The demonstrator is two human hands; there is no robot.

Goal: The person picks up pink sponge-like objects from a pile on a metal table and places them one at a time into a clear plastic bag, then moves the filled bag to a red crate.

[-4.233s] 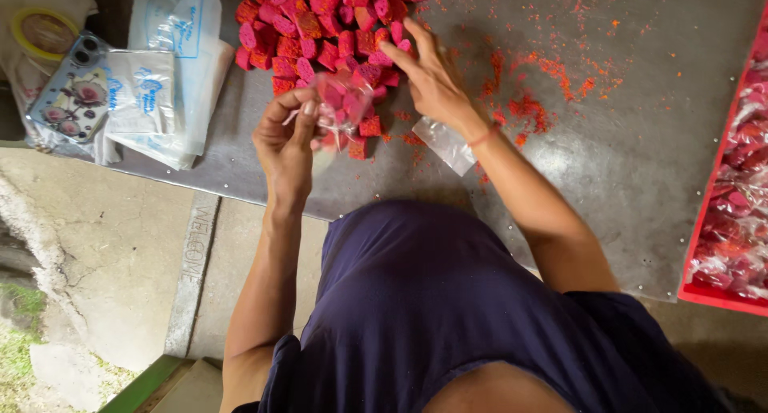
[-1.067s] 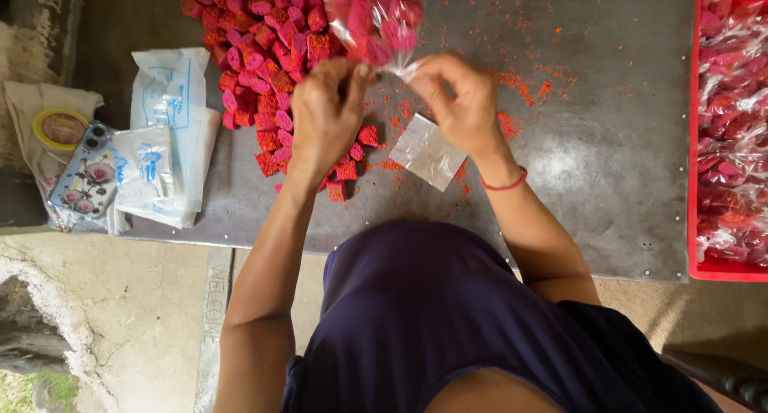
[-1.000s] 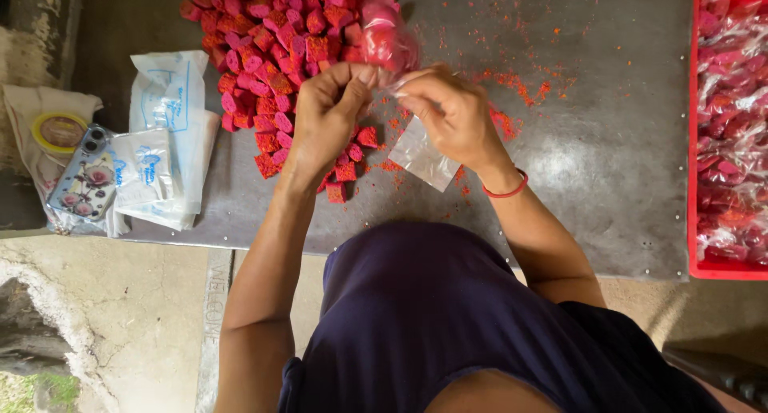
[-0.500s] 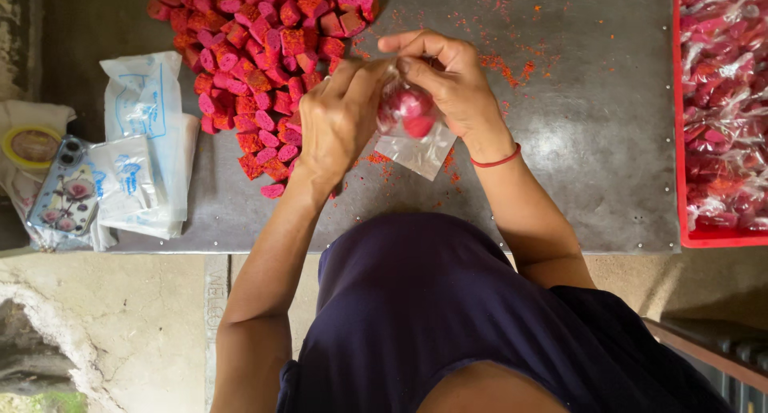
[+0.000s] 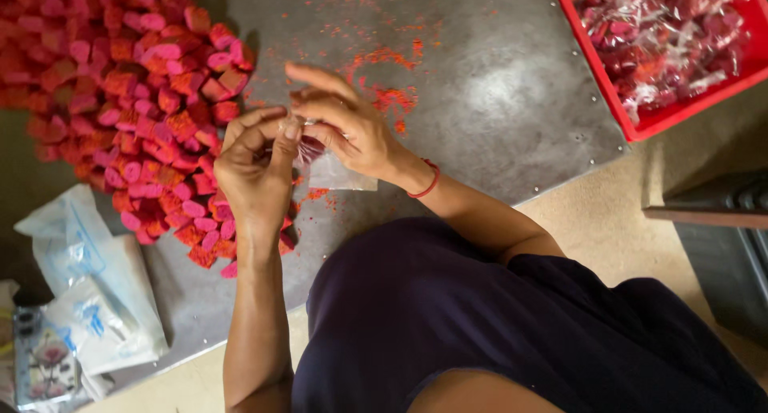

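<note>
The bag, a small clear plastic one with a few red pieces inside, hangs between our two hands just above the grey table, and everything else we place from it. Nearest to us, our left hand sits to the left of the bag, fingers curled in and thumb pressed to forefinger at the bag's top edge. Our right hand comes in from the right and slightly beyond, pinching the same top edge, with the index finger stretched out straight past it. Both hands are thus closed on the mouth of the bag, touching each other there, and neither is clearly the nearer; the bag's long axis runs downward from that pinch toward us, its loose bottom corner showing below the right hand. A red band rings the right wrist. To the left of the bag, and running beyond it, lies the heap of red and pink pieces, its near edge just beside our left hand. Beyond the bag, orange-red crumbs dust the table. Far off to the bag's right, well apart, stands the red tray filled with packed bags.
</note>
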